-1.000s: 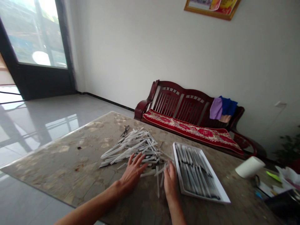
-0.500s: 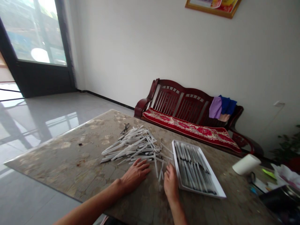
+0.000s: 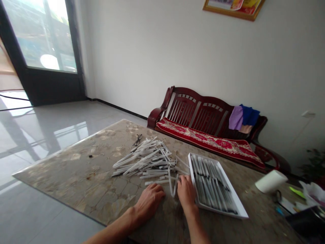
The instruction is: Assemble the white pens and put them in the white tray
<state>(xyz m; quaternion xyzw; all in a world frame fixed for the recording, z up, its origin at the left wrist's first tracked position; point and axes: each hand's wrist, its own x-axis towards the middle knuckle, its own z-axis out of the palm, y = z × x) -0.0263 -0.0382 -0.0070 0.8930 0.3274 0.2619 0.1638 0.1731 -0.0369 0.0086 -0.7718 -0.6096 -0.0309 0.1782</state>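
Note:
A loose pile of slim whitish pens [image 3: 147, 157] lies on the patterned table [image 3: 101, 179]. My left hand [image 3: 150, 198] rests low over the tabletop, just in front of the pile. Its fingers are bent and close together, with a pen lying right beyond them; their undersides are hidden. My right hand [image 3: 186, 191] is curled between a few stray pens and the white box [image 3: 235, 198]. Whether its hidden fingertips grip anything does not show. Inside the box, grey-looking pens with black parts [image 3: 212, 183] lie side by side in rows.
Black-framed glasses [image 3: 137, 140] lie behind the pile. To the right are a white roll [image 3: 271, 181], a crumpled white bag [image 3: 313, 191] and a dark object [image 3: 306, 220]. A red wooden bench [image 3: 188, 105] with a patterned cushion stands beyond the table.
My left hand has drawn its spread fingers together and bent them, nearer my right hand. The right fingers are curled beside the stray pens, some of which have shifted. The view has moved slightly.

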